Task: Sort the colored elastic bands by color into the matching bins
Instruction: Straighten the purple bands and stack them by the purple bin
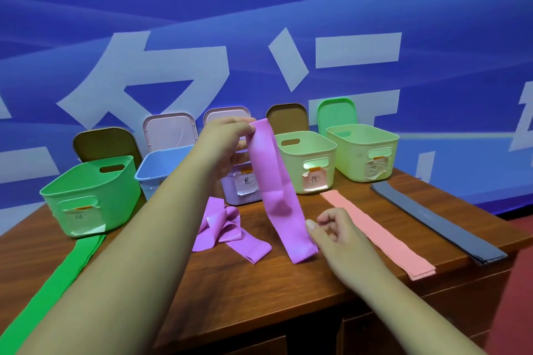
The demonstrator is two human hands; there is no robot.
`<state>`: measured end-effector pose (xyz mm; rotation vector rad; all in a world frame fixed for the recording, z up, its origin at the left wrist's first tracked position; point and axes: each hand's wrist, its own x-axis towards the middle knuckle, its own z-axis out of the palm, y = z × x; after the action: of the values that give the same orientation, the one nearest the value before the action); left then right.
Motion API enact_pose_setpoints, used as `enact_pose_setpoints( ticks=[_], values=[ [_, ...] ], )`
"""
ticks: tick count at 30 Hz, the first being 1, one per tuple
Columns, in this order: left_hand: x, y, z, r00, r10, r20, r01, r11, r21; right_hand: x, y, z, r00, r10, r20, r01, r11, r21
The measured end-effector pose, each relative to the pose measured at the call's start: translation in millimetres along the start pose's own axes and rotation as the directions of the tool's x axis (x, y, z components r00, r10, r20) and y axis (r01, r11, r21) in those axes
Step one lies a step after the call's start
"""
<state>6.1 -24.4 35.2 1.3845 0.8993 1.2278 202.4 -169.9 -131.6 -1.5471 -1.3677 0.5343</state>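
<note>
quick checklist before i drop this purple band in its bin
1. Left hand pinches the top of the purple band: ok.
2. Right hand pinches its lower end: ok.
3. Held band hangs apart from the purple heap: ok.
4. Lavender bin uncovered, lid standing behind: ok.
5. Room inside that bin: cannot tell, the hand and band hide it.

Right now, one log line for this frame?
left hand: pinches top of purple elastic band | right hand: pinches its lower end | band hangs before lilac plastic bin
</note>
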Motion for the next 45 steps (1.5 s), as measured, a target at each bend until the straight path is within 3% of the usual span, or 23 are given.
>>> enact_pose_setpoints(
  ticks=[7,13,18,23,27,40,45],
  values=[
    [-1,11,0,0.997,0.040,0.064,-0.044,0.998,0.055,11,-2,9,0.993,-0.049,0.110,0.053,0.998,-0.033],
    [-3,23,3,0.993,0.073,0.096,-0.081,0.993,0.088,28,0,17,0.981,0.032,0.190,-0.037,0.999,0.025],
    [-1,28,1,0.994,0.068,0.083,-0.075,0.993,0.088,29,-4,24,0.960,0.060,0.274,-0.133,0.957,0.258],
    [2,28,2,0.997,0.055,0.050,-0.058,0.997,0.046,19,-16,21,0.950,0.005,0.312,-0.124,0.923,0.364],
    [1,30,5,0.999,0.035,0.031,-0.036,0.998,0.057,15,-20,19,0.951,0.019,0.309,-0.117,0.946,0.302],
    [8,20,-9,0.991,0.106,-0.076,-0.072,0.929,0.363,4,-26,8,0.941,0.084,0.328,-0.143,0.976,0.161],
    [14,-2,-7,0.996,0.077,-0.042,-0.052,0.902,0.429,-1,-28,5,0.937,0.205,0.282,-0.245,0.963,0.114]
  ],
)
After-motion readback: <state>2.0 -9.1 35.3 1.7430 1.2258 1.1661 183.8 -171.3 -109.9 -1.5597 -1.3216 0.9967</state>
